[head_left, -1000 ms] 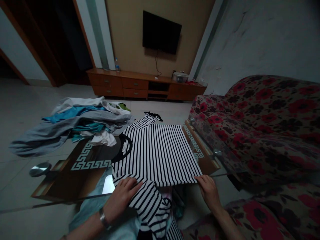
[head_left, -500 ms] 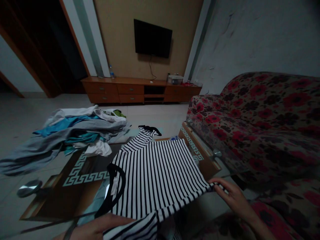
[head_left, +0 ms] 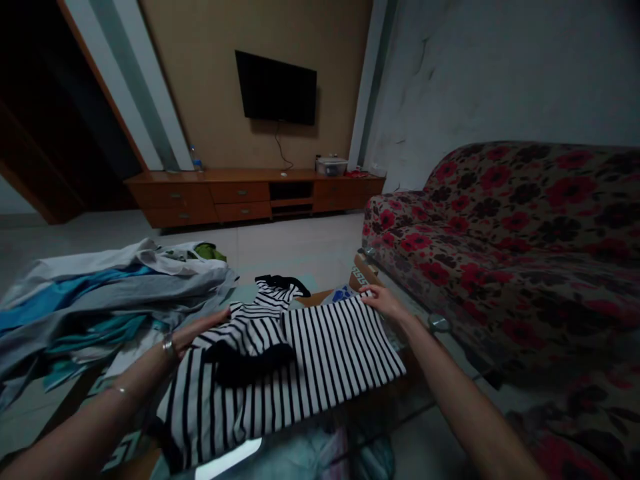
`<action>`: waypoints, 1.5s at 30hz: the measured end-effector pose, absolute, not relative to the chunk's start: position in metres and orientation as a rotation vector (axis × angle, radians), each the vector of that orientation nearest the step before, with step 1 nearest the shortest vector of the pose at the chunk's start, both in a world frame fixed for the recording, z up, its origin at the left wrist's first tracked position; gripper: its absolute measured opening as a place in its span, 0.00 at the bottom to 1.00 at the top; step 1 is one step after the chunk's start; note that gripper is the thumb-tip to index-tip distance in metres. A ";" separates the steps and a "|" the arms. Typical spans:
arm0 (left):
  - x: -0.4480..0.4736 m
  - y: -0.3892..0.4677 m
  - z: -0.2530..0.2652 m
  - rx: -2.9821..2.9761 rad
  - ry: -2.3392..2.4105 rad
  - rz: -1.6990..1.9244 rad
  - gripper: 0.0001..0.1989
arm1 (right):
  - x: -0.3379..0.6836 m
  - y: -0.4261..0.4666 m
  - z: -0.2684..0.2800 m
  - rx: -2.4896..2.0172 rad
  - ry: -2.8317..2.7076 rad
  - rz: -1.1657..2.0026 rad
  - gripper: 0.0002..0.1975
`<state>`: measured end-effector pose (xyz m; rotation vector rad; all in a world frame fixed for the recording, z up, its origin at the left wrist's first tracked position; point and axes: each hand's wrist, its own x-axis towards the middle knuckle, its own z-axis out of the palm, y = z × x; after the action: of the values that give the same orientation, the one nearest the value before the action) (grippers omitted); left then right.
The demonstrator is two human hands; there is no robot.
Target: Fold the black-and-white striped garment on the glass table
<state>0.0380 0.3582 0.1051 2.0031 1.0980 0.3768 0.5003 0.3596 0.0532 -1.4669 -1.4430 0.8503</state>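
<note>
A black-and-white striped shirt (head_left: pixel 330 353) lies over the glass table, its near part folded across toward the far side. Its black neckband is bunched near the middle, and one sleeve with a black cuff stretches away from me. My right hand (head_left: pixel 383 301) pinches the far right corner of the cloth between thumb and fingers. At the shirt's far left edge, by the sleeve, my left hand (head_left: pixel 203 328) grips the fabric, its fingertips partly hidden by the cloth.
To the left lies a pile of clothes (head_left: pixel 165 287) in grey, blue, teal and white. A flowered sofa (head_left: pixel 500 220) stands on the right. Against the far wall are a wooden TV cabinet (head_left: pixel 240 193) and a television (head_left: pixel 277 87). More cloth (head_left: pixel 300 453) shows below the glass.
Both hands have moved away from me, from the near edge to the far edge, carrying the near part of the shirt over. The neckband has folded inward. The view has shifted right.
</note>
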 end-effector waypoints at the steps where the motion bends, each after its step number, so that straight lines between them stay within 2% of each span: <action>1: 0.039 0.367 0.093 1.827 1.088 0.329 0.36 | 0.498 0.368 0.038 -1.511 -1.402 0.857 0.13; 4: 0.034 0.376 0.061 1.014 1.061 0.282 0.28 | 0.496 0.378 0.008 -1.621 -1.330 0.864 0.13; 6: 0.028 0.374 0.050 0.716 1.055 0.331 0.27 | 0.498 0.378 0.000 -1.650 -1.342 0.851 0.14; 10: 0.020 0.370 0.048 0.624 1.083 0.404 0.32 | 0.501 0.377 0.002 -1.780 -1.383 0.796 0.18; 14: 0.022 0.364 0.059 0.649 1.107 0.437 0.37 | 0.488 0.364 0.025 -1.900 -1.560 0.383 0.18; 16: 0.025 0.358 0.064 0.704 1.108 0.457 0.36 | 0.467 0.348 0.042 -1.705 -1.797 0.273 0.16; 18: 0.026 0.352 0.067 0.801 1.097 0.487 0.35 | 0.435 0.327 0.057 -1.395 -2.084 0.306 0.15; 21: 0.025 0.345 0.066 0.932 1.057 0.515 0.35 | 0.377 0.300 0.068 -1.025 -2.437 0.281 0.23; 23: 0.021 0.342 0.063 0.990 1.033 0.517 0.34 | 0.342 0.298 0.068 -0.924 -2.561 0.251 0.23; 26: 0.016 0.343 0.058 1.019 0.994 0.503 0.35 | 0.305 0.332 0.070 -0.932 -2.539 0.528 0.14; 29: 0.013 0.345 0.053 0.998 1.030 0.497 0.36 | 0.292 0.396 0.083 -1.304 -2.083 1.011 0.09; 31: 0.012 0.347 0.050 0.978 1.079 0.499 0.35 | 0.295 0.437 0.091 -1.588 -1.761 1.075 0.10; 36: 0.013 0.348 0.046 0.958 1.129 0.530 0.32 | 0.327 0.463 0.079 -1.871 -1.608 0.895 0.13; 41: 0.015 0.345 0.049 0.959 1.206 0.557 0.30 | 0.365 0.402 0.051 -1.828 -1.749 0.673 0.13; 45: 0.014 0.342 0.050 1.007 1.416 0.557 0.26 | 0.405 0.345 0.033 -1.682 -1.984 0.323 0.13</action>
<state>0.0135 0.3425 0.0503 1.0073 1.4161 0.5571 0.4050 0.3454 0.0326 -1.6821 -1.9842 0.3227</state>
